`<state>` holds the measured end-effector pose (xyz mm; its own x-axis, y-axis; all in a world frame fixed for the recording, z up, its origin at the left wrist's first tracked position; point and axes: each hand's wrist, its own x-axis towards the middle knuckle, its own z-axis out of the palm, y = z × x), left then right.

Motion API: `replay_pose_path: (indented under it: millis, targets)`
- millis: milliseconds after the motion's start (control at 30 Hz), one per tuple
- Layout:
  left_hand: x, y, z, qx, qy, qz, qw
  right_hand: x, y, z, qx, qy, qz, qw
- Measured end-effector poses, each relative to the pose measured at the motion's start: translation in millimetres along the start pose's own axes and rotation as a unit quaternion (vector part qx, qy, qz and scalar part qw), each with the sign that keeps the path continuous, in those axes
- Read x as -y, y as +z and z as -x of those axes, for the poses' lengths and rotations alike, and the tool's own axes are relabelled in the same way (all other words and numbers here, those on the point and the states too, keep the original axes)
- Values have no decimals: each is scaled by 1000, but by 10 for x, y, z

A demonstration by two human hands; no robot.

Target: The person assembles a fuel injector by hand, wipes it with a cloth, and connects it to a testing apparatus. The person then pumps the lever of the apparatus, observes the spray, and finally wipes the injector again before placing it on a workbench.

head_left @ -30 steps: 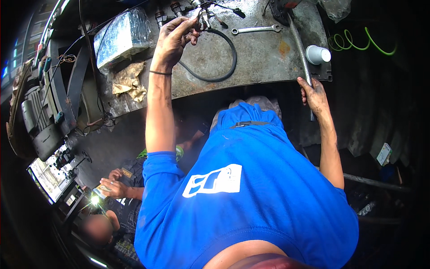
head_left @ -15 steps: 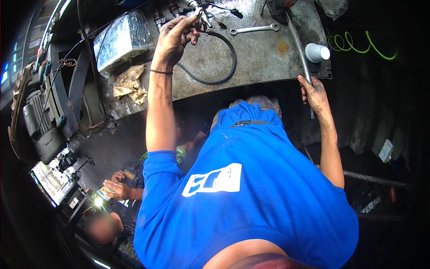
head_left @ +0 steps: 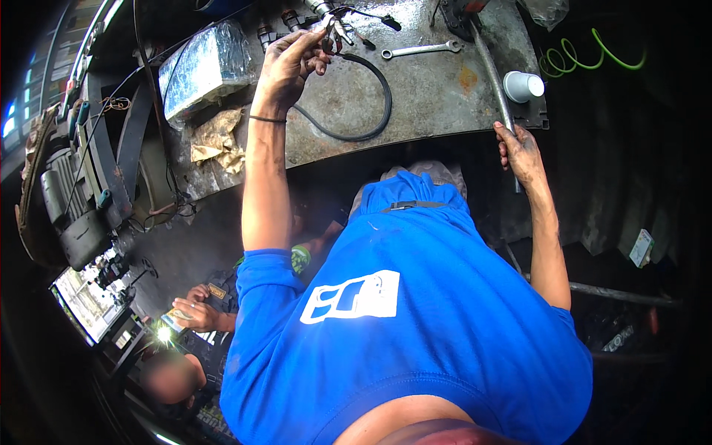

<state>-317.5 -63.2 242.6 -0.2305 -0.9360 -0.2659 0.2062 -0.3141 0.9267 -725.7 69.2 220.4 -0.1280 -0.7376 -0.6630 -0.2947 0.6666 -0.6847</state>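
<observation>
My left hand (head_left: 285,70) is over the metal bench with thumb and fingers pinched at the end of a black cable (head_left: 387,100). The cable loops out to the right and back behind my wrist. What exactly lies between the fingertips is partly hidden. Just beyond them are a silver metal fitting (head_left: 343,33) and thin wires with a black plug (head_left: 390,23). At the bench's right edge, my right hand (head_left: 525,157) is wrapped round the lower part of a long metal lever (head_left: 491,68). The lever runs up to a dark mount with a red part (head_left: 475,6).
A combination wrench (head_left: 421,50) and a white cup (head_left: 523,87) rest on the bench (head_left: 437,93). Left of my arm are a plastic-wrapped box (head_left: 208,70) and crumpled brown paper (head_left: 217,141). A green coiled hose (head_left: 593,55) hangs at right. Another person (head_left: 200,311) is at lower left.
Both hands keep their grips, and the lever stays at about the same angle. The whole view has shifted only slightly.
</observation>
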Motion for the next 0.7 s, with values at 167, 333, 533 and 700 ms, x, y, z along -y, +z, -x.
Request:
replay_pose_path:
  millis: [167, 333, 533, 700]
  targets:
    - [-23, 53, 14, -41, -14, 23, 999, -19, -11, -9, -8, 3, 11, 1000]
    - [-34, 71, 20, -49, -26, 30, 998, -6, -12, 2, -11, 12, 13, 1000]
    - [-45, 101, -10, -38, -35, 25, 998, 2, -24, 21, -13, 8, 19, 1000]
    - [-16, 109, -2, -36, -35, 13, 999, 52, -19, 44, -13, 9, 24, 1000]
